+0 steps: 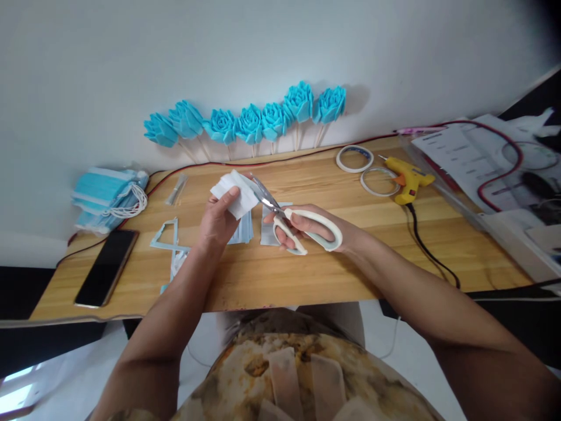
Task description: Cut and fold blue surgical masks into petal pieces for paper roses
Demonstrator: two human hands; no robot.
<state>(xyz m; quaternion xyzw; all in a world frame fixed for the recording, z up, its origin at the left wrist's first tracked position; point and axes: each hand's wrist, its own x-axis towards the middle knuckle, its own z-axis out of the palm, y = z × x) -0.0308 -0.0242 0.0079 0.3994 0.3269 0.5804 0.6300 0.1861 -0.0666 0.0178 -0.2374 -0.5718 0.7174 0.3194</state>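
My left hand [222, 213] pinches a small stack of white fabric pieces [239, 193] between thumb and fingers, held above the table. In my right hand [302, 225] are scissors [322, 225] with white handles, thumb and fingers through the loops. The scissors' blades point up and left and meet the right edge of the white fabric; whether they are cutting into it I cannot tell. Below the hands lie light blue pleated fabric pieces [242, 230] and a pale flat piece [268, 231], both partly hidden.
Several blue fabric roses [250, 124] on sticks stand along the wall. To the left are bagged face masks [103, 196], a phone [107, 268] and cut blue strips [174, 234]. A yellow glue gun [407, 178] with its cord and tape rolls [355, 159] lie right.
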